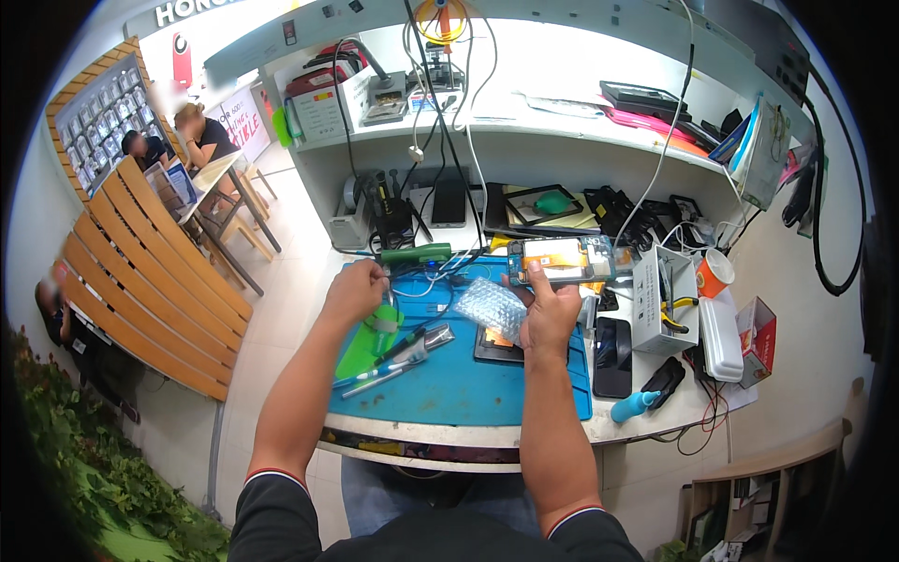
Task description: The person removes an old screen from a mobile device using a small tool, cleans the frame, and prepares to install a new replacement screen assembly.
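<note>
My right hand grips an opened smartphone, its thumb lying on the phone's exposed inside, where a pale battery and an orange flex strip show. A piece of bubble wrap sits against the fingers of that hand; I cannot tell whether they hold it too. My left hand is closed in a pinch above the mat's left side, and what is between its fingertips is too small to make out. Just beyond it lies a green-handled tool. A green plastic piece lies below that hand.
Brushes and slim tools lie on the blue mat, beside another dark device. To the right are a black phone, a blue bottle and a white tool box holding pliers. Cables hang down in front of the shelf.
</note>
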`<state>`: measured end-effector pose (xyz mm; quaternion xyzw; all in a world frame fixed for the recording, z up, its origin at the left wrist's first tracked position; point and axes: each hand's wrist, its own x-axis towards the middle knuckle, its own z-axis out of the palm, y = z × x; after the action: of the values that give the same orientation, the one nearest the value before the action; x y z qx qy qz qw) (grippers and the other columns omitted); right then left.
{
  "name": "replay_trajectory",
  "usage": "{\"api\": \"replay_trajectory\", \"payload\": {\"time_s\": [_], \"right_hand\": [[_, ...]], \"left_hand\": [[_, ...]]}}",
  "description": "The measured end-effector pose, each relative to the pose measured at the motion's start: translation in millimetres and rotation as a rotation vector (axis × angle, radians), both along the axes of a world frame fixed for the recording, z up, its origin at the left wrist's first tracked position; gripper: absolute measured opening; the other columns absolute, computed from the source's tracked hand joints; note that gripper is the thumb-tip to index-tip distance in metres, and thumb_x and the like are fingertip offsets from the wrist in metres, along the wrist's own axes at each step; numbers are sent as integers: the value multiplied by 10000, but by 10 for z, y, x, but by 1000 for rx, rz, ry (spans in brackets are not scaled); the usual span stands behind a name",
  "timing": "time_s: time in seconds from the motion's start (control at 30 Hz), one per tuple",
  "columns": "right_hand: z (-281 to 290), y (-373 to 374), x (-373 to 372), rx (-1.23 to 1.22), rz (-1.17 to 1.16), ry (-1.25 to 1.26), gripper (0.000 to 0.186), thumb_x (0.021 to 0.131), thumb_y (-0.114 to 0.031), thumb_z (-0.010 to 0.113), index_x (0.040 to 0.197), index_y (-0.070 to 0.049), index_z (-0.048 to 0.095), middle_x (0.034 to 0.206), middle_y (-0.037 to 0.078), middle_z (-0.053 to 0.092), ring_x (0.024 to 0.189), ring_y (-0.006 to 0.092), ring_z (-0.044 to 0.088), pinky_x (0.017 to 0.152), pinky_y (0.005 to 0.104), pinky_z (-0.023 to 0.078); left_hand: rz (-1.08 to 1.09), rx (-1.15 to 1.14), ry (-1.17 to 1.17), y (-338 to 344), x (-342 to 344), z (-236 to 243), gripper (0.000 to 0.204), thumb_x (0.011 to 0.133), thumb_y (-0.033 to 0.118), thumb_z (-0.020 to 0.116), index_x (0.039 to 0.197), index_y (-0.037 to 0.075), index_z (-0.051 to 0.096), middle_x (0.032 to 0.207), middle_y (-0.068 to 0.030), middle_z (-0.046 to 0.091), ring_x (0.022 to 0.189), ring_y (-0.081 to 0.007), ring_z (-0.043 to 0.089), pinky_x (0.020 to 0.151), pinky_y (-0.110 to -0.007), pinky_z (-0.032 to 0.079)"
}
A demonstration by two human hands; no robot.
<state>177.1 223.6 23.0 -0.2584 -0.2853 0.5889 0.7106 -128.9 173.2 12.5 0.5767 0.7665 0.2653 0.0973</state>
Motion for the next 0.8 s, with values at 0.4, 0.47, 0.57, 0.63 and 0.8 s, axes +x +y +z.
{"api": "replay_trajectory", "payload": {"time_s": [0.4, 0.47, 0.57, 0.63, 0.8], "right_hand": [[27, 4, 45, -5, -12, 24, 247, 1021, 14, 662, 1239, 95, 576, 1100, 172, 703, 935, 232, 743, 782, 443, 729], [6, 16, 54, -22, -8, 23, 256, 1017, 19, 663, 1234, 107, 561, 1113, 189, 696, 943, 243, 747, 779, 439, 732], [-28, 61, 72, -55, -8, 28, 255, 1011, 22, 669, 1217, 117, 553, 1129, 203, 689, 959, 255, 751, 774, 441, 734], [-29, 54, 49, -42, -12, 38, 251, 1012, 22, 670, 1214, 114, 554, 1124, 202, 689, 957, 257, 749, 776, 443, 734], [-12, 26, 25, -45, -16, 60, 219, 1012, 19, 684, 1168, 106, 556, 1099, 205, 691, 932, 261, 749, 755, 450, 735]], "left_hand": [[50, 123, -38, -81, -245, 65, 304, 933, 316, 802, 946, 15, 759, 785, -123, 733, 720, -253, 697, 687, -387, 537], [54, 89, -90, -94, -295, 70, 332, 912, 346, 822, 926, 18, 767, 779, -126, 733, 701, -247, 692, 670, -372, 530], [24, 20, -121, -132, -362, 36, 320, 898, 349, 832, 937, 38, 774, 776, -119, 740, 709, -262, 703, 686, -385, 545], [48, -47, 11, -174, -377, 37, 298, 897, 346, 832, 953, 58, 782, 844, -105, 746, 772, -273, 713, 730, -399, 559], [-170, 427, 292, -186, -6, 67, 209, 923, 231, 813, 1039, 59, 793, 968, -94, 706, 846, -252, 685, 790, -371, 565]]}}
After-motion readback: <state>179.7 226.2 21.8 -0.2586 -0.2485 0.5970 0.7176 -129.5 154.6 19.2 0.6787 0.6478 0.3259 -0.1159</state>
